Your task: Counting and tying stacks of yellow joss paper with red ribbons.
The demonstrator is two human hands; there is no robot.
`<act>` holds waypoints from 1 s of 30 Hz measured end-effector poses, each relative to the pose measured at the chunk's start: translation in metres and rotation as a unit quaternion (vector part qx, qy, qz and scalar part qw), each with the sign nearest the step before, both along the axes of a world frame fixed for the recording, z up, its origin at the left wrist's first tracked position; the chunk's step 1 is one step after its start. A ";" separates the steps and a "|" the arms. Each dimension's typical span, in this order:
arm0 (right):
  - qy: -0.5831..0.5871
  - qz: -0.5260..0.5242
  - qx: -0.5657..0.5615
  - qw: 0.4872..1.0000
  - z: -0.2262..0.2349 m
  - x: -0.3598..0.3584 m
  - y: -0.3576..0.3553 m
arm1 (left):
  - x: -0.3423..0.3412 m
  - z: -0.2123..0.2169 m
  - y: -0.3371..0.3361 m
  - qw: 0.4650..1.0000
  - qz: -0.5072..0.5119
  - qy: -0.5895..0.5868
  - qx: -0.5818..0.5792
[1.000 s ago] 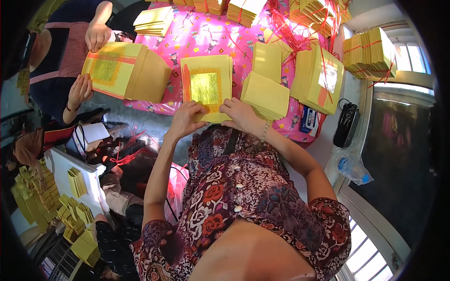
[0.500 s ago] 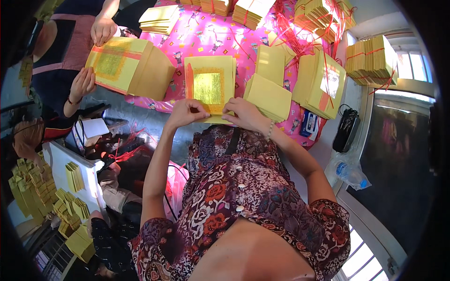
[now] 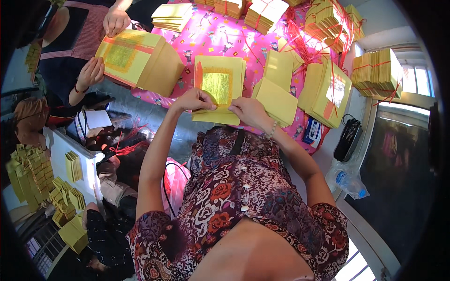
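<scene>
In front of me lies a yellow joss paper sheet (image 3: 237, 77) with a shiny gold square and an orange-red stripe at its left, on top of other yellow paper. My left hand (image 3: 193, 100) pinches its near edge at the left corner, thumb and forefinger together. At the right corner my right hand (image 3: 251, 112) grips the same edge, thumb on the paper. The near edge is bent upward between both hands, and a plain yellow strip shows below it. Just right of it is a stack of plain yellow folded papers (image 3: 276, 100).
A co-worker's two hands (image 3: 116, 22) hold a thick joss paper stack (image 3: 145, 58) at the left. Another stack (image 3: 323, 93) stands right, near tied bundles (image 3: 377, 72) and red string (image 3: 300, 42). A black case (image 3: 348, 138) and plastic bottle (image 3: 349, 181) lie by the window.
Both hands have lifted the sheet's near edge and moved it slightly away from me, baring the yellow strip below. The whole view has shifted a little.
</scene>
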State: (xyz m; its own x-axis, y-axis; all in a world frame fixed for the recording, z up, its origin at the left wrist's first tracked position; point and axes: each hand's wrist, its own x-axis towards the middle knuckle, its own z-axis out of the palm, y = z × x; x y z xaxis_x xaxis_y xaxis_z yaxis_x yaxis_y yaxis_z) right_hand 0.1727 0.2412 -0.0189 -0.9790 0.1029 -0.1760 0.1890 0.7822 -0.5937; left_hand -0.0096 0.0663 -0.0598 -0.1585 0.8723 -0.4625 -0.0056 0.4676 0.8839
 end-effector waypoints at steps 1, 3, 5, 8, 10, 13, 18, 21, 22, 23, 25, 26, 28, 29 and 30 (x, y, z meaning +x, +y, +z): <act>0.001 0.001 -0.001 1.000 -0.001 0.000 0.000 | 0.001 0.001 0.000 1.000 0.002 0.005 0.002; 0.004 0.001 0.008 1.000 -0.002 0.001 0.000 | 0.001 0.003 0.000 1.000 0.005 0.010 0.003; 0.008 0.002 0.005 1.000 -0.003 0.001 0.000 | 0.002 0.005 0.001 1.000 0.009 -0.008 -0.002; 0.011 0.000 0.003 1.000 -0.002 0.002 -0.001 | 0.002 0.006 0.001 1.000 0.003 0.003 -0.017; 0.011 -0.001 0.004 1.000 -0.001 0.002 -0.001 | 0.002 0.005 0.001 1.000 0.007 -0.001 -0.001; 0.014 0.004 0.002 1.000 0.001 0.001 -0.001 | 0.002 0.003 0.001 1.000 0.007 0.005 0.006; 0.055 0.029 0.004 0.998 0.002 0.005 -0.002 | 0.001 -0.004 0.001 1.000 0.002 -0.001 0.027; 0.092 0.059 0.059 0.992 0.002 0.006 -0.008 | 0.002 -0.001 0.001 0.999 -0.004 0.037 -0.004; 0.096 0.058 0.058 0.992 0.003 0.005 -0.009 | 0.004 0.002 0.002 0.999 0.000 0.042 0.004; 0.076 0.068 0.085 0.991 0.004 0.003 -0.010 | 0.006 0.008 0.001 0.999 0.003 0.050 -0.004; 0.059 0.076 0.114 0.989 0.010 -0.002 -0.007 | 0.014 0.024 -0.001 0.995 0.034 0.083 0.052; 0.028 0.065 0.098 0.993 0.015 -0.006 -0.003 | 0.020 0.034 -0.004 0.988 0.066 0.105 0.093; -0.002 0.052 0.085 0.995 0.025 -0.013 0.007 | 0.033 0.052 -0.007 0.963 0.101 0.228 0.103; -0.008 0.046 0.066 0.997 0.030 -0.019 0.014 | 0.039 0.059 -0.006 0.887 0.175 0.381 0.193; -0.005 0.042 0.046 0.998 0.034 -0.026 0.021 | 0.045 0.065 -0.006 0.777 0.244 0.519 0.260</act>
State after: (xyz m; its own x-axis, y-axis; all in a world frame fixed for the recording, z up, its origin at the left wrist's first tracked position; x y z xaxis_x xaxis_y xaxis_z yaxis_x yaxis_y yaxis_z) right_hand 0.1470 0.2619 0.0150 -0.9831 0.0359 -0.1797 0.1255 0.8465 -0.5175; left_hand 0.0358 0.0605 0.0049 -0.5805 0.6175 0.5308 0.7724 0.2112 0.5990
